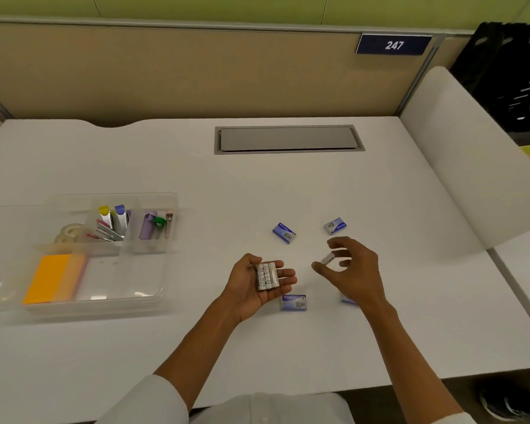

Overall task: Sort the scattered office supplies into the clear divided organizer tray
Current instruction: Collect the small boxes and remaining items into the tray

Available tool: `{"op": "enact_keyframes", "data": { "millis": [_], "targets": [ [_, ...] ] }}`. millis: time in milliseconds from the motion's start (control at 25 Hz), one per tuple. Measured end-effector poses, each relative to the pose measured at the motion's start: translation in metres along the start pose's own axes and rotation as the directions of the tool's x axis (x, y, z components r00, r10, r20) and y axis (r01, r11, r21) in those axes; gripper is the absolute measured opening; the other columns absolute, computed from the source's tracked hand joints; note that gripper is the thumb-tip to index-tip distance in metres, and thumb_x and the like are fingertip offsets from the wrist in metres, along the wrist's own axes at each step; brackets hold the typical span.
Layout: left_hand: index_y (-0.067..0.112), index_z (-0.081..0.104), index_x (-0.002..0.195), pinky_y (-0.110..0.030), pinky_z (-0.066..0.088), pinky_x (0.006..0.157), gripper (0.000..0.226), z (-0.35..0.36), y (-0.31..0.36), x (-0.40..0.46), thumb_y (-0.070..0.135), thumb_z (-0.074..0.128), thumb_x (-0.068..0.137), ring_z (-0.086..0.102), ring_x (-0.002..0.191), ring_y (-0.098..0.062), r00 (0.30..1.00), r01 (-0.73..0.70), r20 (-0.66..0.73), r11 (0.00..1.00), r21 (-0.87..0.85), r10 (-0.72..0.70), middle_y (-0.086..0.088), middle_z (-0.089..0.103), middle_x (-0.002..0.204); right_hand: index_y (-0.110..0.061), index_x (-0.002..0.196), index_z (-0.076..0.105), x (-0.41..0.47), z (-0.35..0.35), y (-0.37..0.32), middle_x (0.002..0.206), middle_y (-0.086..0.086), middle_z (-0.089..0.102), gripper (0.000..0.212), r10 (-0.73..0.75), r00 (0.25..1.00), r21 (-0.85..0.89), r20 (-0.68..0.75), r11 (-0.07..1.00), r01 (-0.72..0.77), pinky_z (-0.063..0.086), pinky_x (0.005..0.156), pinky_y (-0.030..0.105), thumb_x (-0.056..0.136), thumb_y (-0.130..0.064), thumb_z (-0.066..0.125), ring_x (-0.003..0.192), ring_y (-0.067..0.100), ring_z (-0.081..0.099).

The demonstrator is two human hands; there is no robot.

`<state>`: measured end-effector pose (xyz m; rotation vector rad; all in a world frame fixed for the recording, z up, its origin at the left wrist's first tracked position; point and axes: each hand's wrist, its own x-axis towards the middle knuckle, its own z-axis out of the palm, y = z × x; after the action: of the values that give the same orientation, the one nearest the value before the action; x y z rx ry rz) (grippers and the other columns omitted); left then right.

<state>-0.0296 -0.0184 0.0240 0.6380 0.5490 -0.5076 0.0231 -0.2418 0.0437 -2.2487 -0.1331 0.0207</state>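
Observation:
My left hand [254, 284] lies palm up over the desk and holds three silver batteries [266, 276] side by side. My right hand [354, 270] hovers to its right, pinching one more battery [328, 257] between thumb and fingers. Small blue staple boxes lie around the hands: one [284, 232] above the left hand, one [335, 225] above the right hand, one [293, 302] below the left fingers, and one [348, 299] mostly hidden under my right hand. The clear divided organizer tray [162, 289] sits at the left with tape rolls, staplers, markers and sticky notes inside.
A grey cable hatch [289, 139] is set into the white desk at the back. A white side panel [471, 166] rises at the right, with a black crate [514, 81] behind it. A beige partition closes the back of the desk.

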Motion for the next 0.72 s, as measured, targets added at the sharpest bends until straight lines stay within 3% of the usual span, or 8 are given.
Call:
{"op": "enact_keyframes", "data": {
  "millis": [120, 200, 360, 480, 560, 720],
  "targets": [
    [-0.006, 0.062, 0.114, -0.044, 0.060, 0.076, 0.058, -0.008, 0.009, -0.007, 0.046, 0.046, 0.090, 0.066, 0.102, -0.041, 1.000, -0.001, 0.005, 1.000, 0.003, 0.001, -0.029, 0.065, 0.114, -0.027, 0.113, 0.063, -0.007, 0.024, -0.046, 0.111, -0.020, 0.065, 0.055, -0.366, 0.911, 0.156, 0.189, 0.927, 0.340, 0.052, 0.075, 0.014, 0.065, -0.035, 0.089, 0.098, 0.005, 0.066],
    [-0.004, 0.063, 0.117, -0.043, 0.059, 0.077, 0.072, -0.016, 0.017, -0.012, 0.059, 0.041, 0.091, 0.064, 0.104, -0.041, 1.000, 0.003, 0.027, 0.999, 0.036, -0.004, -0.028, 0.063, 0.117, -0.021, 0.113, 0.064, -0.010, 0.048, -0.066, 0.109, -0.016, 0.065, 0.053, -0.465, 0.828, 0.172, 0.313, 0.885, 0.432, 0.051, 0.078, 0.014, 0.066, -0.025, 0.088, 0.097, 0.004, 0.064],
    [-0.001, 0.058, 0.128, -0.044, 0.054, 0.083, 0.088, -0.031, 0.027, -0.025, 0.073, 0.031, 0.089, 0.059, 0.110, -0.039, 1.000, -0.010, 0.002, 0.996, 0.083, 0.010, -0.027, 0.059, 0.128, -0.017, 0.114, 0.066, -0.008, 0.077, -0.082, 0.113, -0.007, 0.065, 0.047, -0.499, 0.754, 0.147, 0.427, 0.861, 0.486, 0.049, 0.083, 0.014, 0.070, -0.018, 0.083, 0.098, 0.000, 0.059],
    [0.003, 0.061, 0.125, -0.040, 0.057, 0.072, 0.085, -0.042, 0.031, -0.034, 0.074, 0.032, 0.088, 0.066, 0.099, -0.036, 0.999, -0.032, -0.039, 0.998, 0.047, 0.034, -0.023, 0.065, 0.115, -0.022, 0.122, 0.065, -0.004, 0.089, -0.091, 0.129, -0.005, 0.062, 0.048, -0.521, 0.681, 0.050, 0.515, 0.811, 0.583, 0.050, 0.093, 0.025, 0.076, -0.028, 0.080, 0.112, 0.005, 0.057],
    [0.004, 0.062, 0.124, -0.041, 0.057, 0.072, 0.086, -0.048, 0.033, -0.039, 0.075, 0.033, 0.086, 0.067, 0.097, -0.035, 0.997, -0.043, -0.056, 0.999, 0.025, 0.044, -0.021, 0.067, 0.114, -0.026, 0.127, 0.064, -0.004, 0.099, -0.096, 0.137, -0.003, 0.059, 0.049, -0.518, 0.621, 0.012, 0.588, 0.774, 0.633, 0.049, 0.097, 0.031, 0.079, -0.032, 0.077, 0.121, 0.013, 0.056],
    [0.001, 0.067, 0.118, -0.042, 0.058, 0.071, 0.093, -0.059, 0.039, -0.051, 0.080, 0.033, 0.082, 0.069, 0.098, -0.035, 0.994, -0.065, -0.087, 0.998, -0.011, 0.064, -0.021, 0.069, 0.113, -0.027, 0.126, 0.064, -0.005, 0.116, -0.106, 0.131, 0.001, 0.063, 0.045, -0.521, 0.561, 0.027, 0.644, 0.748, 0.663, 0.054, 0.091, 0.038, 0.082, -0.034, 0.074, 0.116, 0.021, 0.060]
  ]
}}
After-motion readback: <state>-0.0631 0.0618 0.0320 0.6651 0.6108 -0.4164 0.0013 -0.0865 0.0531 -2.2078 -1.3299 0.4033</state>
